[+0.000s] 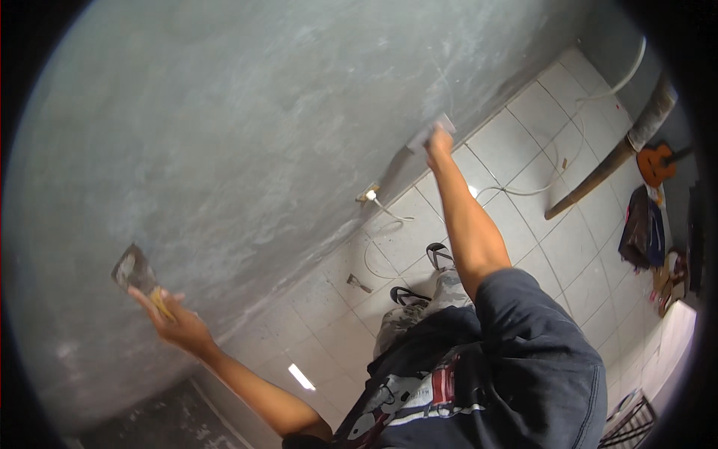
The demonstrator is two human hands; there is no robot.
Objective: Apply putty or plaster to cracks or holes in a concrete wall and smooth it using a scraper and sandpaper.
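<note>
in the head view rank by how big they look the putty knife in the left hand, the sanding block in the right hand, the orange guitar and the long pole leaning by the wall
1. Long pole.
2. Putty knife, though it sits closer to the camera.
3. Orange guitar and sanding block look about alike; not ranked.

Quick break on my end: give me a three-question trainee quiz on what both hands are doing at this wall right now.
1. True or false: the left hand holds a scraper with a yellow handle.
2. What does the right hand press against the grey wall? A) a flat sanding block B) a paint roller C) a drill
3. Fill in: a white cable lies on the tiled ____.

Key: 1 true; 2 A; 3 floor.
</note>
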